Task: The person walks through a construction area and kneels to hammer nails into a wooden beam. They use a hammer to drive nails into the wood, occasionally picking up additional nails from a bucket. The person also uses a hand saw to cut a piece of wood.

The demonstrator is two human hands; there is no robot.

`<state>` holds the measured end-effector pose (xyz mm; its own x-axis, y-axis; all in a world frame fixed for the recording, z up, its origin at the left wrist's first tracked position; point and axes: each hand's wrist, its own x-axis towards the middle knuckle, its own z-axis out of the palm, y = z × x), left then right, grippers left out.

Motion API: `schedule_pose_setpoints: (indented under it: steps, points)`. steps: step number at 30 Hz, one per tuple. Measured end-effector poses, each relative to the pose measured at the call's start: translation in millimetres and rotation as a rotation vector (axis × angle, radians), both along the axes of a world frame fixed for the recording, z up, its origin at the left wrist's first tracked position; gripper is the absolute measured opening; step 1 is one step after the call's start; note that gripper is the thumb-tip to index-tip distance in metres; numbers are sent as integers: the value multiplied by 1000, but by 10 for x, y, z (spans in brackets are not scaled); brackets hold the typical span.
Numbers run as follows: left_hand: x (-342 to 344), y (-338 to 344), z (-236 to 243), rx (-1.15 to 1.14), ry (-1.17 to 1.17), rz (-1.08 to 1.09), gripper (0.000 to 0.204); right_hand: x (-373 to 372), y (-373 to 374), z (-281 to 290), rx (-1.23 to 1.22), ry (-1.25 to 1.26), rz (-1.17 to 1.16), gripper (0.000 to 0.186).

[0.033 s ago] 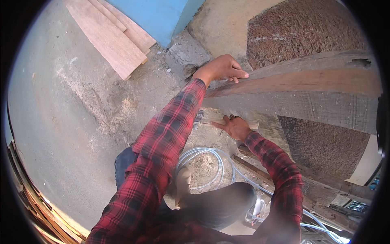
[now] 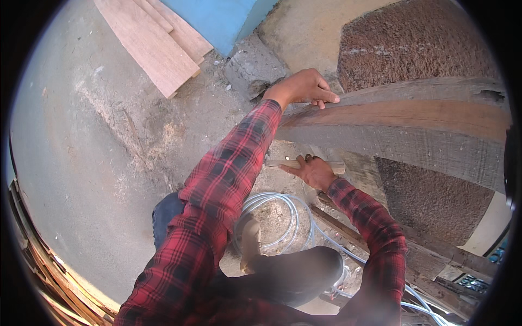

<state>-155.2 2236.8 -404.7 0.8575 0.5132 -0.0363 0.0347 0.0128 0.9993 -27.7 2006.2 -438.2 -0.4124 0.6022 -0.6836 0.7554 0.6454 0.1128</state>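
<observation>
My left hand (image 2: 310, 89) is at the upper side of a large weathered wooden beam (image 2: 418, 117), fingers bent and close together; whether something small is between them I cannot make out. Below the beam, my right hand (image 2: 312, 173) rests on a short pale piece of wood (image 2: 334, 167), some fingers curled over it and one finger stretched out to the left along it. Both forearms are in red and black plaid sleeves.
Pale boards (image 2: 147, 49) lie at the upper left beside a blue surface (image 2: 217, 19) and a concrete block (image 2: 250, 65). Coiled clear hose (image 2: 296, 223) lies by my legs. Stacked timber strips (image 2: 49, 261) line the lower left, and more timber (image 2: 446, 261) the lower right.
The view has shifted slightly, so the beam sits a little lower at the right. Both hands appear in nearly the same places relative to the wood, with little visible movement.
</observation>
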Motion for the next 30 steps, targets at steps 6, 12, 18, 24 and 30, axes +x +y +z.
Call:
schedule_pose_setpoints:
  steps: [6,12,18,24,30]
  points:
    - [-6,8,-74,268,-169,37,31,-208,37,126,-30,399,329,73]
    - [-8,-167,-146,721,2,279,28,322,256,135,-7,-74,343,79]
    - [-118,-305,-14,699,75,340,18,-250,-34,410,-174,344,656,77]
    - [-41,-357,51,556,67,320,22,173,663,124,-35,-242,476,73]
    - [-89,-282,-39,697,77,306,20,-126,264,331,-270,139,664,70]
